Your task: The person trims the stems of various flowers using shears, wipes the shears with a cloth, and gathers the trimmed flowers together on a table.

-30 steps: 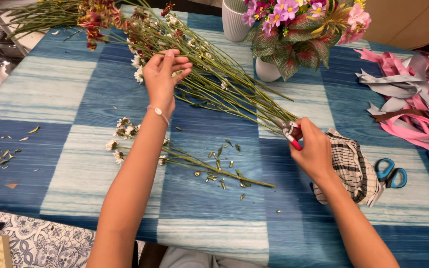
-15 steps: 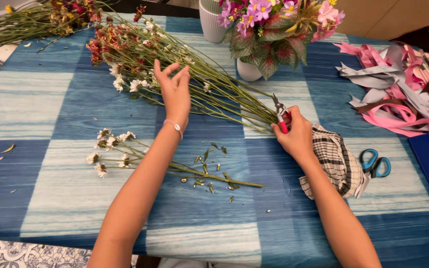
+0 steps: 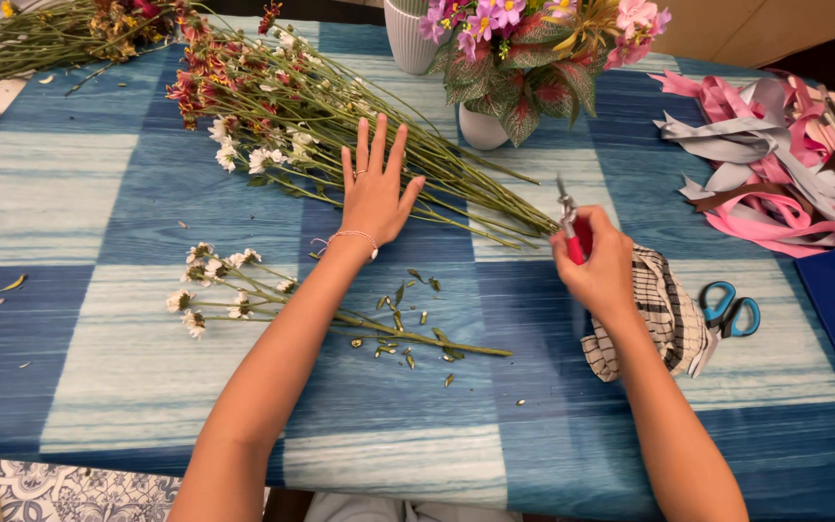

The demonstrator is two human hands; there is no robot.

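Stems are being trimmed at this stage, to judge by the layout. The left hand (image 3: 374, 193) lies flat with fingers spread wide, pressing down on a long bundle of cut flowers (image 3: 340, 116) that runs from the blooms beyond its fingertips to the stem ends off to its right. The right hand (image 3: 599, 271) is closed around red-handled pruning shears (image 3: 570, 227), their blades pointing up and touching the bundle's stem ends, just ahead of its knuckles. Whether the blades are apart or closed cannot be told at this size.

Below the left wrist, near the forearm, lies a separate sprig of white daisies (image 3: 234, 290), with snipped leaf bits (image 3: 403, 333) scattered between the two arms. Under the right wrist sits a checked cloth (image 3: 669, 324), and just beyond it to the right lie blue-handled scissors (image 3: 730, 309). Farther right is a heap of pink and grey ribbons (image 3: 775, 155). Ahead of both hands stands a white vase with pink flowers and patterned leaves (image 3: 524, 68). Everything rests on a blue checked tablecloth (image 3: 99, 193).

The next move seems to call for the spread hand holding the bundle steady while the shears bite cleanly through the stem ends, keeping them even.
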